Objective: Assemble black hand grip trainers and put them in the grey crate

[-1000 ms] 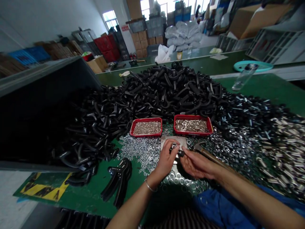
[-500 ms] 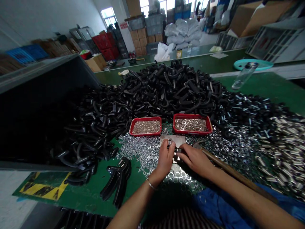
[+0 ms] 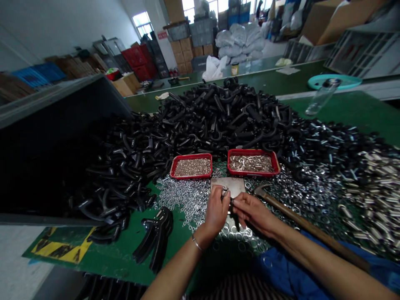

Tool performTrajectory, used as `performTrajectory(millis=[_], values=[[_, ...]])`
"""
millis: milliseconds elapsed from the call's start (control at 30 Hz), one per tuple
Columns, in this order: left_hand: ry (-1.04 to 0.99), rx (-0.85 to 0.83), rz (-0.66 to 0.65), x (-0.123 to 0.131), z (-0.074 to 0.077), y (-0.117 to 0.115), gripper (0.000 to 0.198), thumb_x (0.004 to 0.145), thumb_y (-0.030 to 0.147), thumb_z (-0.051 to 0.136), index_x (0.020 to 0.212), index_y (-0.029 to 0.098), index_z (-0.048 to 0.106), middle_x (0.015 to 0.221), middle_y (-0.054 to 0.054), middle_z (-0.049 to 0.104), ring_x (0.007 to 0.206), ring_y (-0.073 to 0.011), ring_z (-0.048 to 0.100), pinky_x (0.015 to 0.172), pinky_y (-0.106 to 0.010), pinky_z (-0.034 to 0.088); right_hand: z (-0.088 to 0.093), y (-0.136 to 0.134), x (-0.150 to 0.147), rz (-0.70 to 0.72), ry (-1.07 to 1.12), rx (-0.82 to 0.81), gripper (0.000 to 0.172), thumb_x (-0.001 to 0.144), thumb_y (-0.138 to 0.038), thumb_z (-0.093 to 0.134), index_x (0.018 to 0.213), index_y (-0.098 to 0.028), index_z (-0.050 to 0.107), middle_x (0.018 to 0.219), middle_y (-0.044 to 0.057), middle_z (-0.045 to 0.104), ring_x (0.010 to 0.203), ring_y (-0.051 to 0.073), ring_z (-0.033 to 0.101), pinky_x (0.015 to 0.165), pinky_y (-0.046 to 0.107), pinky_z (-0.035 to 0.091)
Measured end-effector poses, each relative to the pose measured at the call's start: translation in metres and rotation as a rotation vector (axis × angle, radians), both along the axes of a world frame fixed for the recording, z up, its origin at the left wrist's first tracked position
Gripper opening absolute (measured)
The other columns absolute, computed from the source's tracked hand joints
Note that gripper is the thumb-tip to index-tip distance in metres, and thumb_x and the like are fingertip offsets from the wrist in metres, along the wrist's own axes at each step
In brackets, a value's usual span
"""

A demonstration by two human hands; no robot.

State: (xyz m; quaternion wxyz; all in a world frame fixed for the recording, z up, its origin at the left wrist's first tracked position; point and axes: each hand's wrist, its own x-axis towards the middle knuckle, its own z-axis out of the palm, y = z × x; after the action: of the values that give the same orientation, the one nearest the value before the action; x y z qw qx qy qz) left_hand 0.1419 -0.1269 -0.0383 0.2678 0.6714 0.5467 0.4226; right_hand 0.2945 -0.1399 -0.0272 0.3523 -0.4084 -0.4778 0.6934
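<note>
Both hands meet over a flat metal plate (image 3: 233,183). My left hand (image 3: 216,211) is closed around a small black part with a shiny metal end (image 3: 224,191), which shows above the fingers. My right hand (image 3: 254,211) is closed, thumb and fingers pinching the dark right-hand end of the same part; its exact shape is mostly hidden by the fingers. Beside the right hand lies a hammer (image 3: 290,214) with a wooden handle, its head near the plate. Larger metal rings (image 3: 239,236) lie just below the hands, small shiny nuts or rings (image 3: 190,200) to the left.
Two red trays of small metal pieces, a left tray (image 3: 191,178) and a right tray (image 3: 253,174), stand behind the plate. Beyond rises a heap of black curved handles (image 3: 218,112). A dark bin (image 3: 106,89) is at left, metal sleeves (image 3: 378,200) at right, a glass bottle (image 3: 321,98) farther back.
My right hand has turned, its fingers drawn together and lower at the part. The shiny end in my left hand has tilted. The view has shifted slightly.
</note>
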Motion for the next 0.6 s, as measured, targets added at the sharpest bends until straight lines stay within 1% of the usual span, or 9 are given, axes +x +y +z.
performTrajectory(millis=[67,167,200,267,300,367,433,533,600], values=[[0.01,-0.019,-0.029,-0.001,0.0,-0.003,0.016,0.102,0.031,0.039,0.095,0.02,0.05,0.093,-0.004,0.054,0.089,-0.0175,0.053,0.084,-0.03,0.044,-0.001,-0.006,0.0,-0.035,0.011,-0.025,0.035,0.088,-0.054,0.063,0.089,-0.021,0.049,0.071,-0.004,0.057,0.045,0.008,0.048,0.042,0.023,0.041],[0.009,-0.034,0.023,-0.002,0.003,-0.003,0.018,0.103,0.031,0.037,0.095,0.02,0.048,0.091,-0.004,0.054,0.086,-0.0172,0.053,0.081,-0.03,0.044,0.003,-0.009,0.003,-0.095,-0.008,-0.015,0.036,0.086,-0.052,0.067,0.089,-0.023,0.046,0.065,-0.008,0.049,0.042,0.005,0.037,0.037,0.018,0.029],[0.037,-0.019,0.008,-0.002,0.006,0.0,0.017,0.103,0.03,0.037,0.095,0.02,0.048,0.093,-0.004,0.054,0.088,-0.0175,0.053,0.083,-0.031,0.045,0.004,-0.007,0.005,-0.054,0.012,-0.06,0.035,0.088,-0.053,0.064,0.088,-0.023,0.045,0.064,-0.009,0.045,0.041,0.005,0.031,0.037,0.018,0.026],[0.152,0.002,-0.1,-0.004,0.01,0.009,0.017,0.102,0.03,0.038,0.095,0.019,0.049,0.096,-0.006,0.055,0.092,-0.0188,0.054,0.087,-0.032,0.045,0.005,-0.001,0.012,0.076,0.004,-0.13,0.034,0.093,-0.055,0.055,0.086,-0.024,0.043,0.063,-0.009,0.044,0.04,0.006,0.024,0.037,0.02,0.025],[0.23,-0.01,-0.174,-0.004,0.011,0.015,0.017,0.102,0.029,0.038,0.095,0.019,0.05,0.097,-0.006,0.055,0.093,-0.0194,0.054,0.087,-0.033,0.045,0.005,0.003,0.016,0.128,-0.064,-0.1,0.033,0.093,-0.054,0.053,0.085,-0.024,0.044,0.063,-0.008,0.047,0.041,0.007,0.027,0.039,0.021,0.028],[0.403,-0.06,-0.323,-0.005,0.012,0.029,0.018,0.101,0.03,0.04,0.096,0.018,0.053,0.098,-0.007,0.057,0.093,-0.0205,0.056,0.087,-0.034,0.046,0.006,0.011,0.026,0.148,-0.306,0.105,0.028,0.094,-0.049,0.053,0.087,-0.022,0.051,0.067,-0.003,0.056,0.05,0.011,0.045,0.051,0.025,0.04],[0.564,-0.103,-0.462,-0.004,0.013,0.043,0.019,0.1,0.031,0.043,0.097,0.018,0.056,0.1,-0.007,0.059,0.095,-0.0219,0.057,0.089,-0.036,0.046,0.009,0.018,0.039,0.106,-0.553,0.34,0.022,0.094,-0.043,0.054,0.096,-0.021,0.058,0.08,0.003,0.066,0.072,0.018,0.06,0.07,0.032,0.048],[0.722,-0.1,-0.587,0.002,0.019,0.059,0.024,0.096,0.04,0.052,0.097,0.017,0.059,0.103,-0.009,0.062,0.101,-0.0257,0.056,0.093,-0.04,0.044,0.013,0.018,0.07,0.051,-0.752,0.486,0.023,0.097,-0.039,0.049,0.105,-0.022,0.062,0.101,0.008,0.07,0.094,0.023,0.064,0.086,0.037,0.048],[0.738,-0.045,-0.557,0.01,0.028,0.072,0.025,0.094,0.042,0.056,0.098,0.017,0.06,0.102,-0.009,0.064,0.101,-0.0268,0.056,0.094,-0.043,0.043,0.011,0.01,0.097,0.01,-0.845,0.508,0.026,0.098,-0.04,0.046,0.105,-0.022,0.063,0.105,0.009,0.069,0.096,0.024,0.064,0.088,0.038,0.048]])
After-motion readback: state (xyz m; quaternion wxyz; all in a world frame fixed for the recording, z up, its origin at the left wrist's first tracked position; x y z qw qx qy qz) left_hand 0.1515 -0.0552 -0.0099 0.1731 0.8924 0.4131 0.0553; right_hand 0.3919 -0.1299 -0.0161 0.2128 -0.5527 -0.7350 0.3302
